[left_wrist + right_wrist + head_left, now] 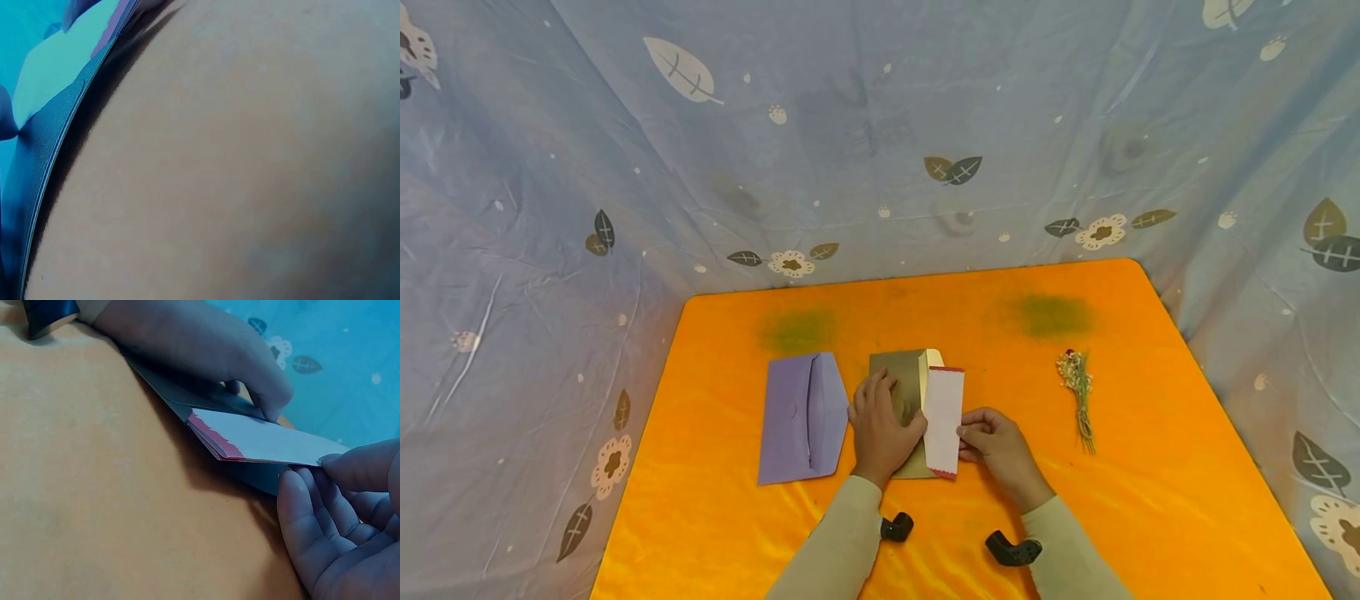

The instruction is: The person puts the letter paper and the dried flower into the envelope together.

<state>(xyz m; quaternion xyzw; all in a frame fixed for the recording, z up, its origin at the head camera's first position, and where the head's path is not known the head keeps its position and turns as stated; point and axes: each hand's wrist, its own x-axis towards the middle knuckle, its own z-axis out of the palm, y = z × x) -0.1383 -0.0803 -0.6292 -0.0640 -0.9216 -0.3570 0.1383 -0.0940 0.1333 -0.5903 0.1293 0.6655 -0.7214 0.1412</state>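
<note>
We see the left hand (880, 425) lying flat, fingers fairly straight, pressing the gold envelope (904, 385) onto the orange bench (1150, 467). The right hand (996, 446) pinches the near edge of the white red-edged card (943, 421), which lies over the envelope's right side, just between both hands. A purple envelope (801, 417) sits just left.
</note>
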